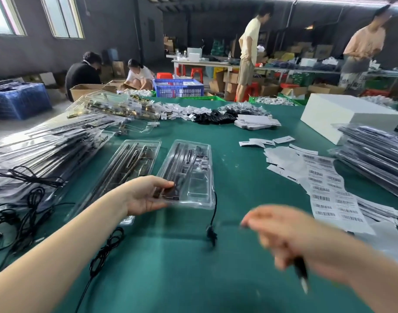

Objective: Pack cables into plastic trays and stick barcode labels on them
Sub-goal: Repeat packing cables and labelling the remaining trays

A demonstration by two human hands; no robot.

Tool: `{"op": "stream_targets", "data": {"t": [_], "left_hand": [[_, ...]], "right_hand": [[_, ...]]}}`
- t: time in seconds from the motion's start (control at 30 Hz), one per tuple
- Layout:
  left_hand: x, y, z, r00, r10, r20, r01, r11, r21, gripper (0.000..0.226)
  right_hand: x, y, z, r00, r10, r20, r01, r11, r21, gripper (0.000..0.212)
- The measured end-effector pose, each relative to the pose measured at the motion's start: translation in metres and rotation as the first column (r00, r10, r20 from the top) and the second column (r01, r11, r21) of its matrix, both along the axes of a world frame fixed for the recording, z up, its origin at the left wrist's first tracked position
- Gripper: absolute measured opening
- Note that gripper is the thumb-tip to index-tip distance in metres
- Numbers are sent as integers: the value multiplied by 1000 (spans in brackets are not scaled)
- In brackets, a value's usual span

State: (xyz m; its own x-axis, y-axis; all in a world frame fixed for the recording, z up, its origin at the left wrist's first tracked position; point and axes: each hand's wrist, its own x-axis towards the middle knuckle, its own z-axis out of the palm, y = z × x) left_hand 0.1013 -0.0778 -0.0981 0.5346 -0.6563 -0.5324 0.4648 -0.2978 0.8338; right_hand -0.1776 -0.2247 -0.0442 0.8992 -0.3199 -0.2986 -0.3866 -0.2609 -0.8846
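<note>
My left hand (146, 196) grips the clear tray (189, 175) mid-bench, my blurred right hand (290, 240) clutches a cable plug (300, 273); I'd seat the cable (212, 219) fully.

My right hand (290, 240), lower right of the frame, is smeared by motion, so I can't make out how its fingers (252, 219) lie around the dark pen-like object (300, 273). The barcode labels (328, 195) at right are too small for me to read. The stack of packed trays (42, 143) runs off the left edge. My left forearm is cut off at the bottom left.
</note>
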Motion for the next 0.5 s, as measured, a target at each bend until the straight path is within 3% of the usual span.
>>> {"op": "stream_targets", "data": {"t": [0.03, 0.1, 0.13, 0.17, 0.23, 0.3, 0.33, 0.37, 0.4, 0.43, 0.5], "left_hand": [[-5, -7, -5, 997, -6, 71, 4, 1000, 31, 16], [-11, -18, -14, 927, -49, 371, -14, 986, 166, 34], [-12, -20, -15, 808, -181, 560, -18, 944, 330, 48], [-14, -20, -13, 624, -366, 691, -71, 854, 516, 55], [-22, -22, -2, 287, -599, 748, -245, 709, 662, 57], [-32, -33, 9, 102, -593, 799, -283, 753, 594, 67], [-39, -42, 13, 59, -528, 847, -185, 828, 529, 73], [-48, -53, 19, 85, -443, 893, -6, 896, 445, 79], [-60, -66, 25, 187, -370, 910, 195, 922, 335, 81], [-71, -79, 29, 325, -338, 883, 358, 909, 216, 80], [-89, -101, 30, 534, -320, 782, 523, 852, -9, 58]], "right_hand": [[2, -19, -3, 988, -140, 62, 139, 990, 23, 15], [14, -57, 18, 908, -386, 165, 416, 878, -235, 16], [19, -69, 23, 869, -427, 251, 488, 826, -283, 15], [23, -81, 20, 843, -425, 330, 525, 785, -328, 14], [29, -98, 30, 805, -416, 423, 570, 741, -355, 14], [35, -104, 42, 806, -366, 464, 560, 727, -398, 14], [38, -106, 46, 819, -338, 464, 536, 739, -409, 14], [42, -105, 51, 830, -311, 463, 509, 761, -402, 14], [47, -105, 55, 842, -288, 457, 480, 786, -389, 14], [51, -103, 59, 841, -278, 464, 460, 818, -346, 14], [59, -101, 65, 808, -290, 513, 457, 858, -235, 14]]}}
